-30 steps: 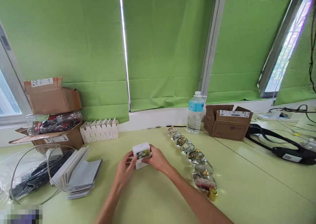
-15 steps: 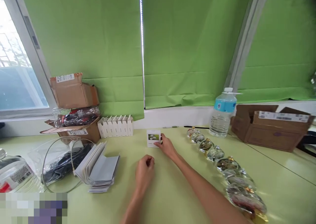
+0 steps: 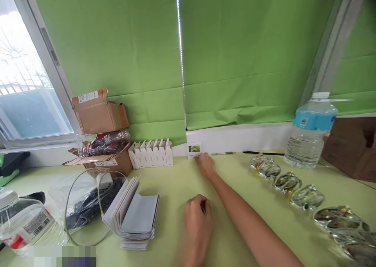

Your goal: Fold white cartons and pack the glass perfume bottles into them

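Note:
My right hand (image 3: 205, 166) reaches to the back of the table, its fingers on the lower right part of a small white box (image 3: 194, 146) with a flower picture on its front. The box stands upright close to the wall, and my fingers cover its lower right corner. My left hand (image 3: 197, 218) is nearer, loosely curled into a fist over the table, with nothing visible in it. Left of the box stands a row of similar white boxes (image 3: 151, 157). A stack of folded white card sleeves (image 3: 139, 214) lies left of my left hand.
Several shiny glass bottles (image 3: 307, 196) run in a line along the right. Behind them stand a big water bottle (image 3: 308, 141) and a cardboard box (image 3: 352, 145). At left are stacked cartons (image 3: 100, 116), a bagged cable (image 3: 88, 202) and another plastic bottle (image 3: 26, 220).
My right hand has moved the white box farther back, up to the wall. My left hand stays curled. The view has shifted, so most things appear farther out to the sides.

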Tool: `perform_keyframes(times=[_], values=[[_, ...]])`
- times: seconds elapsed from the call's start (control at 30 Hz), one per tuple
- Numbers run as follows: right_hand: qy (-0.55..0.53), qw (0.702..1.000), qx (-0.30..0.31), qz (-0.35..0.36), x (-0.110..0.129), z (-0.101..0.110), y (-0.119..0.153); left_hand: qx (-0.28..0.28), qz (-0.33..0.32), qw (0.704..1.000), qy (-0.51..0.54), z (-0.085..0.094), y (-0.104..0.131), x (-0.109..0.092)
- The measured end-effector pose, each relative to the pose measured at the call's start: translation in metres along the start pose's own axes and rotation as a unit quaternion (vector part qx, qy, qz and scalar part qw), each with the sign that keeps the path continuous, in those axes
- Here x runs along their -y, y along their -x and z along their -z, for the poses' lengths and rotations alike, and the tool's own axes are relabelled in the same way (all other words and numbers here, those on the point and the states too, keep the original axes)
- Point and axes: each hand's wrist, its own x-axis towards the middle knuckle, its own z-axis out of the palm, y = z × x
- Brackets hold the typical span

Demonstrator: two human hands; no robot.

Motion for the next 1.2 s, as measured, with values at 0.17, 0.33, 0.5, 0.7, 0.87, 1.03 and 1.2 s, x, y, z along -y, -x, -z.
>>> perform_keyframes(times=[0.17,0.33,0.5,0.7,0.87,1.03,1.2], values=[[-0.018,0.997,0.044,0.059,0.019,-0.009,0.008,0.005,0.001,1.0,-0.013,0.002,0.001,0.0],[-0.078,0.978,0.075,0.176,0.062,-0.016,0.014,0.002,-0.018,1.0,-0.006,0.003,0.001,0.002],[-0.099,0.959,0.09,0.25,0.097,-0.017,0.02,0.017,-0.021,0.999,0.016,0.007,0.003,-0.001],[-0.072,0.952,0.069,0.288,0.093,0.01,0.045,0.018,-0.02,0.999,0.041,0.006,0.003,0.001],[-0.058,0.958,-0.01,0.279,0.067,0.051,0.094,-0.057,0.006,0.993,0.101,0.007,0.0,0.002],[-0.061,0.952,-0.022,0.3,0.041,0.095,0.156,-0.134,0.011,0.981,0.14,0.012,0.008,-0.009],[-0.112,0.939,0.049,0.321,0.02,0.127,0.209,-0.012,-0.07,0.983,0.172,0.015,0.013,-0.015]])
